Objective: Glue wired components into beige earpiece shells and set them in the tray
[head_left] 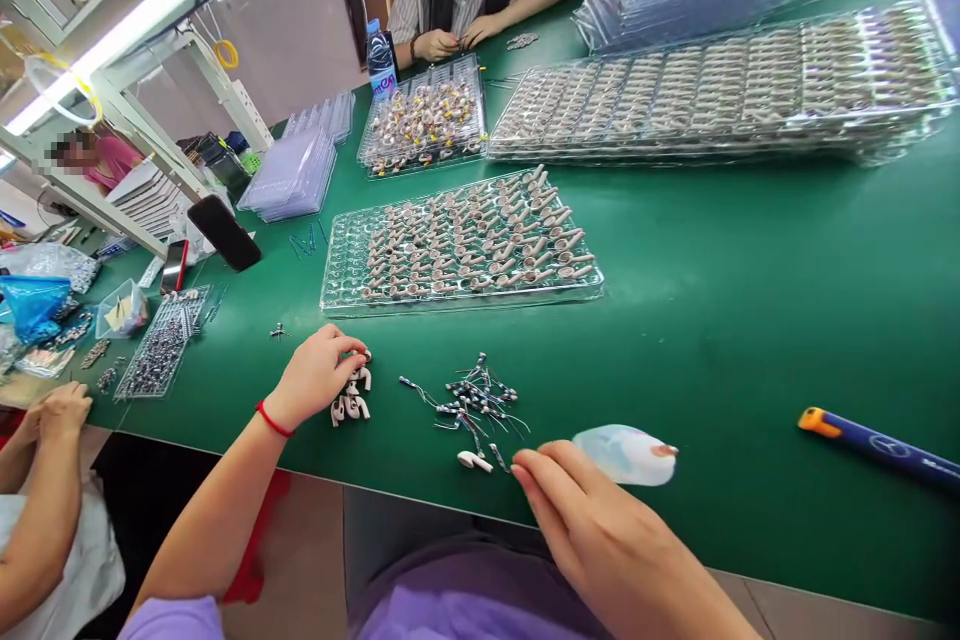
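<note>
My left hand point(322, 375) reaches over a small group of white earbud shells point(351, 407), its thumb and fingers closed on one shell at the group's upper edge. My right hand point(589, 510) is in a pinch near the table's front edge; what its fingertips hold, if anything, is too small to make out. Just left of those fingertips lie a small wired part point(499, 458) and a single white earbud shell point(474, 461). Above them is a loose heap of small wired parts point(480, 398). A pale, translucent oval item point(628, 454) lies beyond the right hand.
A clear tray point(345, 265) of earbud shells stands ahead, with stacked filled trays point(712, 145) behind it. A blue-and-orange pen-like tool point(877, 445) lies at right. Co-workers sit across and to the left. A phone point(223, 232) stands at left.
</note>
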A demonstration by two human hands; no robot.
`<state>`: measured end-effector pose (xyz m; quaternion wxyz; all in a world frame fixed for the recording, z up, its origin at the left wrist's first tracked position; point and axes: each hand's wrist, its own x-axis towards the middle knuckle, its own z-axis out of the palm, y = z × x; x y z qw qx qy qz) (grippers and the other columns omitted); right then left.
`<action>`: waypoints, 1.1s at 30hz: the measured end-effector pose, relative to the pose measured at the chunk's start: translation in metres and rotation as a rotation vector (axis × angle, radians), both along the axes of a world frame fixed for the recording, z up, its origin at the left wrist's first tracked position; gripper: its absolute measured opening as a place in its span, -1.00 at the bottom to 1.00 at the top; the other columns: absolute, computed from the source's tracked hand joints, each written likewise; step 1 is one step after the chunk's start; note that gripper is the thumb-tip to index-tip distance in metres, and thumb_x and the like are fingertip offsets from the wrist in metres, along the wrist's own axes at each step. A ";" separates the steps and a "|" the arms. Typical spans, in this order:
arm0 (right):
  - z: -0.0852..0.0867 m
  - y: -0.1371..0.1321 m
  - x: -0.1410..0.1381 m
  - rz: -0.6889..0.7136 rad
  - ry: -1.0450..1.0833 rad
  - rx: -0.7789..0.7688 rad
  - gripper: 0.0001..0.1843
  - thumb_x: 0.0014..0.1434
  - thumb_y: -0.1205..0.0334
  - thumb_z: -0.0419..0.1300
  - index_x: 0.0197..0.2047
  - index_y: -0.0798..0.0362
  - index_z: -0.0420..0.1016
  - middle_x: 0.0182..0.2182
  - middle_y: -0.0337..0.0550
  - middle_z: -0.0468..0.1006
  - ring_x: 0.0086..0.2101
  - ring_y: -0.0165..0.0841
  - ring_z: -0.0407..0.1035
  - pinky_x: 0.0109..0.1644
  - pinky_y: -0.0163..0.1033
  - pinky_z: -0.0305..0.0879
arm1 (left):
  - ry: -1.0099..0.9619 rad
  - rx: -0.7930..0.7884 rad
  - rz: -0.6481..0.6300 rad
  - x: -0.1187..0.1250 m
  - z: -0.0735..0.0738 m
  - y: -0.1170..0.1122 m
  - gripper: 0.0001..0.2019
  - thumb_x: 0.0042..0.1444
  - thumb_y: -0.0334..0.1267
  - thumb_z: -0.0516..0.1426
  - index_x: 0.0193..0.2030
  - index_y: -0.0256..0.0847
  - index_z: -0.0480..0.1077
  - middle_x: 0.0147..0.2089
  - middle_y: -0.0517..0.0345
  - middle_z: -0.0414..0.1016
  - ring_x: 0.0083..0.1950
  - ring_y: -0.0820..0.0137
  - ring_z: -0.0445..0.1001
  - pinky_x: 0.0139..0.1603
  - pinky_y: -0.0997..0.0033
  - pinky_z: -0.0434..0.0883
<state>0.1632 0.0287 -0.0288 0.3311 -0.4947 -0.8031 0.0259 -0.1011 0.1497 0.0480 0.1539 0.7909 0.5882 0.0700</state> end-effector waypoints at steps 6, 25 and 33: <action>-0.013 0.008 0.008 0.105 -0.103 0.024 -0.43 0.06 0.67 -0.16 -0.01 0.06 0.41 -0.13 0.01 0.51 -0.28 -0.32 0.52 -0.36 -0.30 0.48 | -0.110 -0.088 0.009 0.005 -0.008 0.018 -0.91 0.02 -0.32 0.22 -0.32 -0.18 0.56 -0.29 0.15 0.51 -0.37 0.40 0.51 -0.32 0.42 0.43; 0.000 0.006 0.014 0.053 0.146 -0.021 -0.75 0.40 0.31 -0.12 -0.17 0.06 0.37 -0.31 -0.08 0.56 -0.35 -0.36 0.52 -0.26 -0.28 0.49 | -0.258 0.106 -0.006 0.034 -0.019 -0.012 -0.90 0.07 -0.42 0.18 -0.35 -0.18 0.52 -0.36 0.15 0.57 -0.35 0.38 0.51 -0.29 0.40 0.45; 0.013 0.000 0.012 0.062 0.464 -0.079 -0.87 0.32 0.33 0.05 -0.14 0.03 0.42 -0.34 -0.16 0.56 -0.37 -0.42 0.50 -0.30 -0.38 0.47 | -0.429 0.120 -0.001 0.052 -0.010 -0.038 -0.92 0.15 -0.31 0.18 -0.26 -0.14 0.52 -0.22 0.11 0.60 -0.22 0.35 0.53 -0.15 0.39 0.45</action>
